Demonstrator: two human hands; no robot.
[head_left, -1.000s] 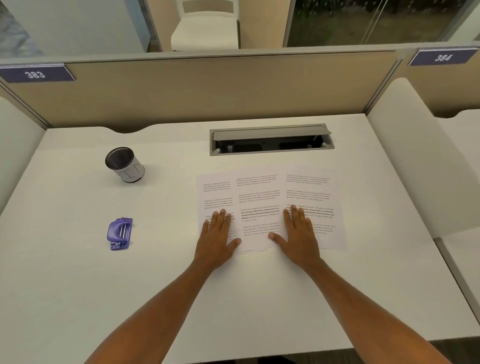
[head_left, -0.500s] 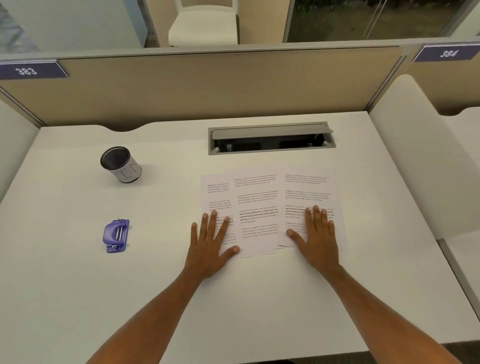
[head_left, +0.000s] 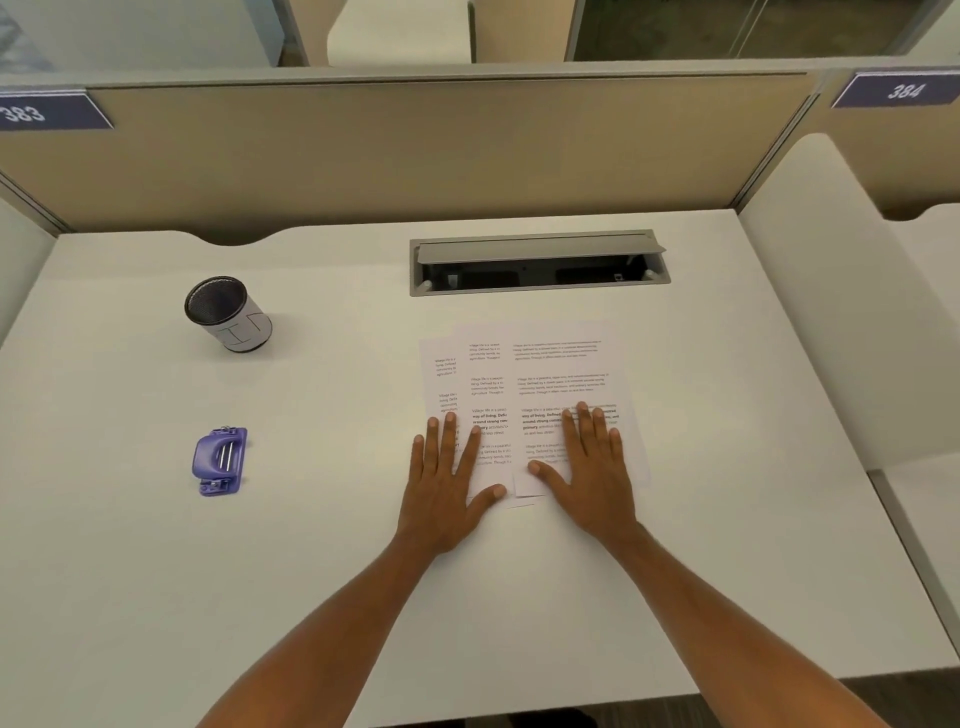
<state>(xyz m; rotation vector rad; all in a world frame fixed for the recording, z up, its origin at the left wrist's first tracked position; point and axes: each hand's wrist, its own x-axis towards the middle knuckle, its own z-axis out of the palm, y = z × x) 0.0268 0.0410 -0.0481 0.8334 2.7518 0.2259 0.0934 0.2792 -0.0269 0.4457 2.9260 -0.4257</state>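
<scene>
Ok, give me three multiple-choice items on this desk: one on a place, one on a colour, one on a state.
1. Where does the mesh cup stand?
A. On the sheets
B. Left of the sheets, beyond the hole punch
C. In the cable hatch

2. What colour is the hole punch?
A. Red
B. Green
C. Purple

3. How do the left hand and right hand lie?
A. Flat on the sheets, fingers straight
B. Clenched in fists
C. Lifting one sheet into the air

Answers:
1 B, the mesh cup stands apart from the paper, far left and farther back than the hole punch.
2 C, its body is purple.
3 A, both palms rest on the overlapping sheets.
</scene>
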